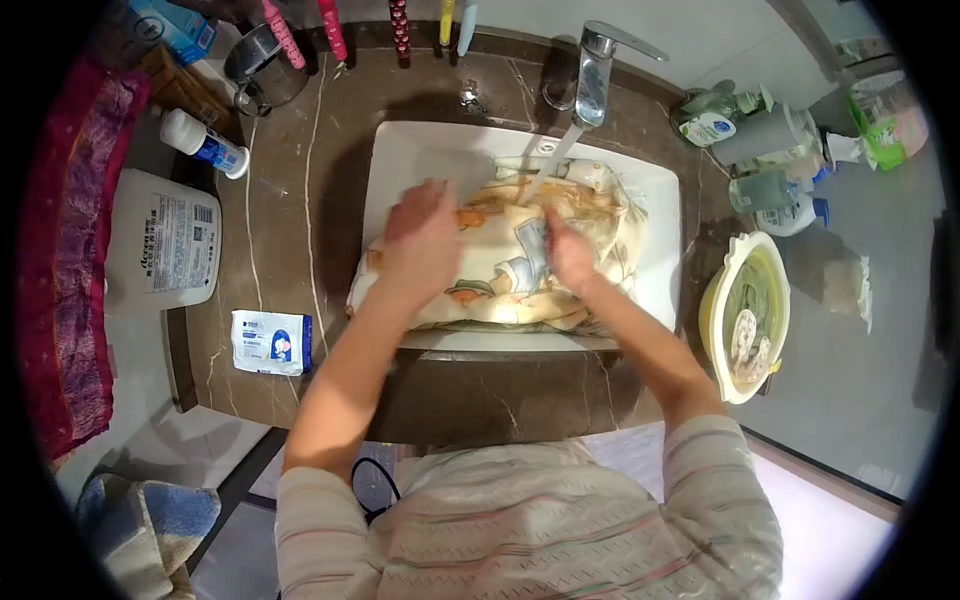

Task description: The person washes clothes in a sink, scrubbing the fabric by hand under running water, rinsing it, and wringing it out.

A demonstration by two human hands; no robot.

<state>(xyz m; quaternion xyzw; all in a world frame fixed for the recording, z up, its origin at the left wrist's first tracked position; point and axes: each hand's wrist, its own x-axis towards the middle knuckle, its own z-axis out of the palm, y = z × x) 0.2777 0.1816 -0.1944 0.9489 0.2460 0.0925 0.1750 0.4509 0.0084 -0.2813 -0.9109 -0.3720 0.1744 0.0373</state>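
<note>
A wet, cream-coloured printed cloth (500, 270) lies bunched up in the white sink (655, 250). Water runs onto its upper part from the chrome faucet (593, 90). My left hand (425, 240) is over the left part of the cloth, its fingers blurred by motion. On the right, my right hand (568, 250) is at the cloth just below the stream, its fingers closed against the fabric. The blur hides exactly how much fabric, if any, is between the left fingers.
A yellow-rimmed basin (712, 320) stands on the right, below several bottles (710, 125). At the left are a white jug (165, 240), a tube (205, 143), a metal cup (265, 70) and a blue-white packet (271, 343). Toothbrushes (400, 28) hang at the back.
</note>
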